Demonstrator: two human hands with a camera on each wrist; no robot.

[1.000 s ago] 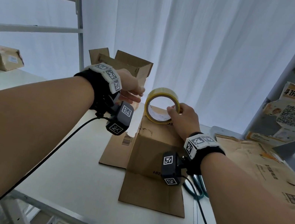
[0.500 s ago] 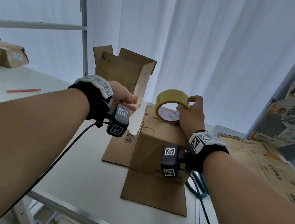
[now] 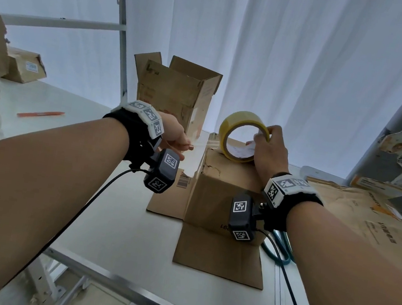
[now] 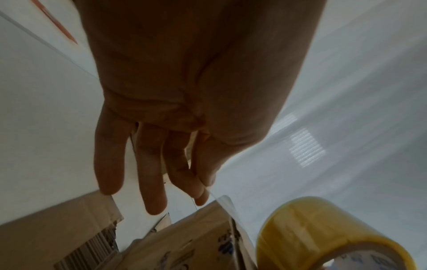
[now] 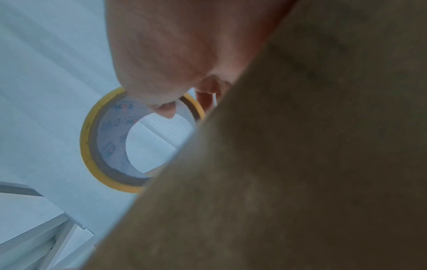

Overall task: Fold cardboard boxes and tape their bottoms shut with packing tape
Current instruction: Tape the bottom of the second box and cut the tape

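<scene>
Two hands on the tape: roll (image 3: pixel 241 135) in right fingers (image 3: pixel 272 132), free end between left fingers (image 4: pixel 201 193)

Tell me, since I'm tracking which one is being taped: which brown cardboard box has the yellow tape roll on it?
The near brown cardboard box, upside down under the yellow tape roll; the far box stands with its flaps open upward.

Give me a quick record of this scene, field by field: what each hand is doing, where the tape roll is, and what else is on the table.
left hand: pinches the pulled tape end
right hand: grips the tape roll
tape roll: upright on the box
box: on the table, flaps spread
behind: open box
also: orange pen
</scene>
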